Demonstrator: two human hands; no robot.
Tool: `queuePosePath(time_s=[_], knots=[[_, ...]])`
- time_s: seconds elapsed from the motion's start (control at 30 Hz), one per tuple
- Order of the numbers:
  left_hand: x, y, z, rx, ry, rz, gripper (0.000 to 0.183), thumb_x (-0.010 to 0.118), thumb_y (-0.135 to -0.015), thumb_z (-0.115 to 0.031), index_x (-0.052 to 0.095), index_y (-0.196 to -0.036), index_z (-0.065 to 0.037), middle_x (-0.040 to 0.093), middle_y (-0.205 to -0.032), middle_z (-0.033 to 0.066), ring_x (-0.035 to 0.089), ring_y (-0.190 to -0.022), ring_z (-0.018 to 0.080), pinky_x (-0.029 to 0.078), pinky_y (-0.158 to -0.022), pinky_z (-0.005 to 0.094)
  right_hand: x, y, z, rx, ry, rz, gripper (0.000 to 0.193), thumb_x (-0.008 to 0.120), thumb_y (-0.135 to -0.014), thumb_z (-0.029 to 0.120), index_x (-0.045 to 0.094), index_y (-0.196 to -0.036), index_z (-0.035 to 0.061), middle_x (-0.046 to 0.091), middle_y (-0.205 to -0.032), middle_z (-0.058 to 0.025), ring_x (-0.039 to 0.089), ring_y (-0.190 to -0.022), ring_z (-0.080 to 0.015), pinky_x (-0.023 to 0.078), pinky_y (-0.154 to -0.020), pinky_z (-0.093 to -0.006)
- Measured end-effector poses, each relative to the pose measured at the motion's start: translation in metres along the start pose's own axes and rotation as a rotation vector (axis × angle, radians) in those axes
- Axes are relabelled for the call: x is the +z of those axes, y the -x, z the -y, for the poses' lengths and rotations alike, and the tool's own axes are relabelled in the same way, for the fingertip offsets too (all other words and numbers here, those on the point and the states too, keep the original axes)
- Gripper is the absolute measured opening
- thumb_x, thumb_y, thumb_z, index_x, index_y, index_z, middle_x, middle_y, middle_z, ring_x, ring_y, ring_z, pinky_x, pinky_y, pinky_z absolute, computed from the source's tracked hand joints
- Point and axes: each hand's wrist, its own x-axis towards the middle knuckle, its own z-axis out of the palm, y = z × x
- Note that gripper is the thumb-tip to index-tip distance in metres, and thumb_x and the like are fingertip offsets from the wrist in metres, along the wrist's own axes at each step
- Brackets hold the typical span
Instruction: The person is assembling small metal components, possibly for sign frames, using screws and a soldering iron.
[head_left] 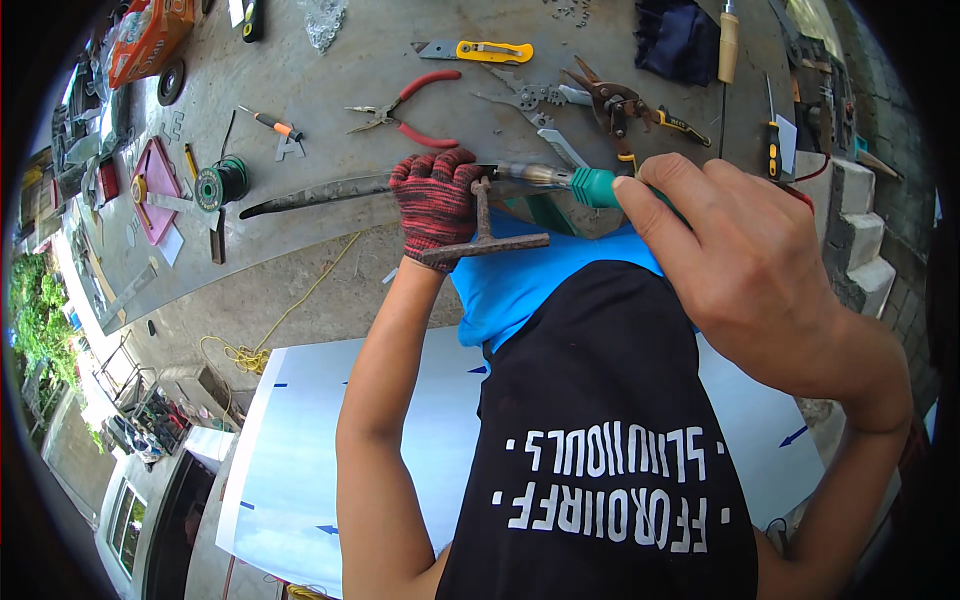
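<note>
My left hand (437,205), in a red-and-black knit glove, is closed with its fingers wrapped round the right end of a long, dark, slightly curved metal strip (318,195). Against the glove's right side stands a rusty T-shaped metal piece (487,243); whether the hand also grips it is hidden. Bare, my right hand (735,255) closes on the green handle of what looks like a soldering iron (594,187). Its metal barrel points left toward the glove. Just beyond both hands lie red-handled pliers (408,108) and tin snips (612,103).
A grey metal workbench (330,100) holds a yellow utility knife (490,51), a green wire spool (222,184), an orange-handled screwdriver (270,122), a pink triangular plate (154,190) and a dark cloth (677,40). Yellow cord (245,356) lies on the ground; concrete blocks (860,235) stand right.
</note>
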Motion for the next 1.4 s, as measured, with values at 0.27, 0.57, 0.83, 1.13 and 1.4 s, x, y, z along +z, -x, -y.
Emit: queuePosePath(time_s=[0.27,0.57,0.83,1.13,1.4], knots=[[0.001,-0.001,-0.001,-0.024,-0.015,-0.004,0.02,0.076,-0.078,-0.027,0.07,-0.096,-0.021,0.072,-0.11,-0.0019,0.066,-0.105,0.0255,0.042,-0.096,0.0499,-0.004,-0.004,0.002,-0.016,0.045,0.065,0.037,0.069,-0.079,0.004,0.069,-0.116,-0.0057,0.065,-0.105,-0.0114,0.063,-0.08,-0.0234,0.053,-0.067,-0.0353],[0.003,0.002,0.0,-0.021,0.013,-0.006,0.017,0.073,-0.085,-0.027,0.069,-0.1,-0.021,0.071,-0.113,-0.0003,0.062,-0.107,0.028,0.039,-0.096,0.0514,-0.005,-0.005,-0.004,0.054,0.017,0.033,0.03,0.073,-0.085,0.004,0.071,-0.114,-0.0022,0.066,-0.103,-0.0088,0.065,-0.081,-0.0233,0.054,-0.067,-0.0365],[0.003,0.001,0.0,-0.022,0.01,0.007,0.019,0.073,-0.083,-0.027,0.07,-0.1,-0.021,0.071,-0.114,-0.0008,0.063,-0.108,0.0279,0.039,-0.097,0.0513,-0.007,-0.008,-0.008,0.068,-0.009,0.043,0.03,0.073,-0.085,0.001,0.071,-0.114,-0.0021,0.067,-0.103,-0.0085,0.066,-0.083,-0.0238,0.054,-0.068,-0.037],[0.001,-0.001,-0.001,-0.028,-0.023,0.007,0.019,0.076,-0.08,-0.028,0.073,-0.097,-0.021,0.073,-0.11,-0.0014,0.067,-0.105,0.0259,0.043,-0.096,0.0495,-0.003,-0.008,-0.015,0.101,-0.084,0.022,0.034,0.077,-0.078,-0.004,0.071,-0.111,0.0005,0.067,-0.099,-0.0075,0.068,-0.085,-0.0245,0.055,-0.07,-0.0383],[0.0,-0.002,-0.001,-0.021,-0.019,0.005,0.017,0.076,-0.08,-0.029,0.072,-0.095,-0.021,0.072,-0.109,-0.0014,0.067,-0.104,0.0258,0.043,-0.095,0.049,-0.005,-0.012,-0.015,0.068,-0.062,0.019,0.027,0.072,-0.083,-0.001,0.069,-0.109,0.002,0.063,-0.096,-0.007,0.065,-0.083,-0.025,0.053,-0.069,-0.0387]])
